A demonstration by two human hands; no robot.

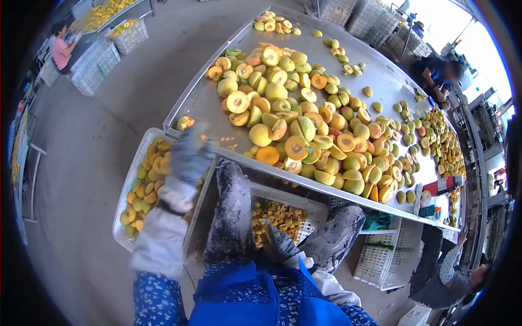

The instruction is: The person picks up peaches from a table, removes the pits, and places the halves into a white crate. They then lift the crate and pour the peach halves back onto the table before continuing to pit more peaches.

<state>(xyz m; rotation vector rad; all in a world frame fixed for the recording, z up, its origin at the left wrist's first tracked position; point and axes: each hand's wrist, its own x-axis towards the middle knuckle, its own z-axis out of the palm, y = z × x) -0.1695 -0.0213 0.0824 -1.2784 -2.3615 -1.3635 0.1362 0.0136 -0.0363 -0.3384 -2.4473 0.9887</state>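
A: Taking the view as a clock, what is first from the left?

B: Between eight and nine o'clock, a white crate [124, 198] stands against the desk [204, 103], full of yellow fruit [140, 191]. I suppose it is so near in order that the left hand [190, 158] can reach it.

A: And this hand?

B: It is at nine o'clock, gloved, above the crate and the desk's corner. It is blurred, so I cannot tell if its fingers are wide, narrow or holding something.

A: The other one?

B: The right hand [278, 242] is near six o'clock, between the legs [224, 212], before the lower crate [312, 214]. Perhaps this crate is placed there to keep the small pieces [280, 217] together. These fingers are dark; I cannot tell what they hold.

A: Where is most fruit?

B: The fruit pile [296, 146] spreads over the desk, from eleven to three o'clock. Its lower layers are hidden.
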